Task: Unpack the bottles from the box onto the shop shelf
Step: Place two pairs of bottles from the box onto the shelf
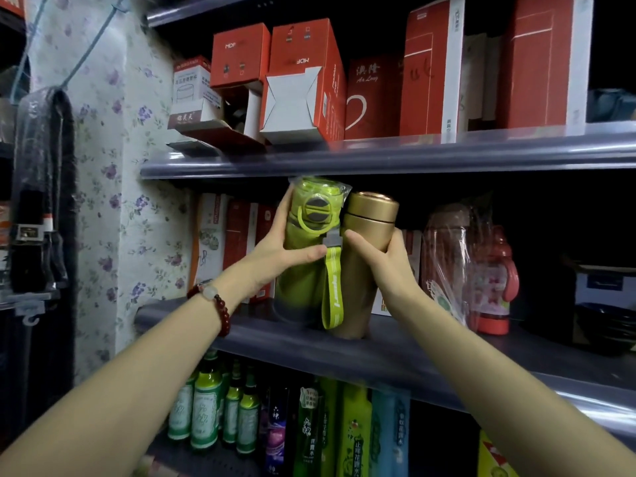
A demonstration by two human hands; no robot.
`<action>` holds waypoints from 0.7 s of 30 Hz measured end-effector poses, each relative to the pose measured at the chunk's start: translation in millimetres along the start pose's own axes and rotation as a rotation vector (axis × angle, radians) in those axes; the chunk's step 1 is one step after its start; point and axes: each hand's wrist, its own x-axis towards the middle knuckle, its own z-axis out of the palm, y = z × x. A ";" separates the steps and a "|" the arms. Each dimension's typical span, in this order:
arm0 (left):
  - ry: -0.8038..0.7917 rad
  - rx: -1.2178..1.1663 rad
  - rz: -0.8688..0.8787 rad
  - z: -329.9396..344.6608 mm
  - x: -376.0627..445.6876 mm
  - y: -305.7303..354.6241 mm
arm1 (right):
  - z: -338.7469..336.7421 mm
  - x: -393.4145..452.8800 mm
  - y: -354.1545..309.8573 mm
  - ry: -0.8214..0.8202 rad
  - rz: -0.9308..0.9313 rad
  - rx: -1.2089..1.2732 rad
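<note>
A lime-green bottle (306, 270) in clear wrap, with a grey flip lid and a hanging green strap, stands on the middle grey shelf (447, 356). My left hand (275, 249) grips its left side and front, thumb across the body. A gold metal bottle (364, 256) stands right beside it, touching it. My right hand (385, 259) wraps around the gold bottle's middle from the right. Both bottle bases rest near the shelf's front edge. The box is out of view.
A red children's bottle (495, 287) and a plastic-wrapped flask (444, 256) stand to the right on the same shelf. Red cartons (303, 80) fill the upper shelf (378, 156). Green glass bottles (210, 407) line the shelf below. A floral wall (113, 187) lies left.
</note>
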 end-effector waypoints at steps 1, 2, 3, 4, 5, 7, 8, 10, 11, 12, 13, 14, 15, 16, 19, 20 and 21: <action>0.019 0.002 -0.030 2.0 -4.1 -7.7 | 0.0 -0.1 1.3 -0.009 0.009 0.011; 0.032 0.013 -0.053 3.9 -8.0 -15.9 | -0.3 -0.2 3.8 -0.026 0.019 0.017; 0.044 0.026 -0.075 4.6 -11.0 -24.5 | -1.6 -0.9 7.0 -0.048 0.032 0.016; 0.054 0.033 -0.096 4.9 -13.0 -31.2 | -3.3 -2.3 10.4 -0.075 0.046 0.002; 0.065 0.037 -0.115 4.7 -13.5 -35.4 | -5.3 -4.1 14.2 -0.105 0.063 -0.018; 0.070 0.040 -0.136 2.5 -11.2 -39.2 | -7.9 -8.7 23.0 -0.167 0.101 -0.104; 0.068 0.034 -0.144 1.2 -9.1 -40.0 | -8.3 -10.5 27.8 -0.186 0.122 -0.142; 0.071 0.004 -0.175 -2.1 -5.5 -42.0 | -6.3 -12.6 36.0 -0.189 0.145 -0.182; 0.078 -0.013 -0.193 -4.1 -3.9 -43.3 | -4.4 -12.2 39.1 -0.170 0.139 -0.212; 0.090 -0.034 -0.207 -6.4 -2.3 -45.7 | -2.1 -10.7 42.1 -0.149 0.131 -0.251; 0.106 -0.050 -0.224 -9.5 -0.5 -49.9 | 0.1 -9.7 44.0 -0.136 0.126 -0.285; 0.124 -0.068 -0.239 -12.3 1.1 -53.7 | 2.7 -9.3 45.4 -0.128 0.122 -0.304; 0.141 -0.087 -0.255 -14.7 2.6 -56.7 | 4.4 -8.9 46.9 -0.118 0.118 -0.303; 0.157 -0.108 -0.273 -16.8 4.4 -59.9 | 6.0 -7.9 48.6 -0.103 0.118 -0.288; 0.200 -0.169 -0.338 -22.1 6.8 -69.1 | 14.2 -3.3 53.5 -0.072 0.122 -0.269; 0.215 -0.168 -0.350 -24.7 7.8 -71.5 | 18.3 -1.1 54.7 -0.069 0.119 -0.268; 0.221 -0.156 -0.359 -28.6 9.0 -73.5 | 22.9 1.7 56.0 -0.069 0.118 -0.260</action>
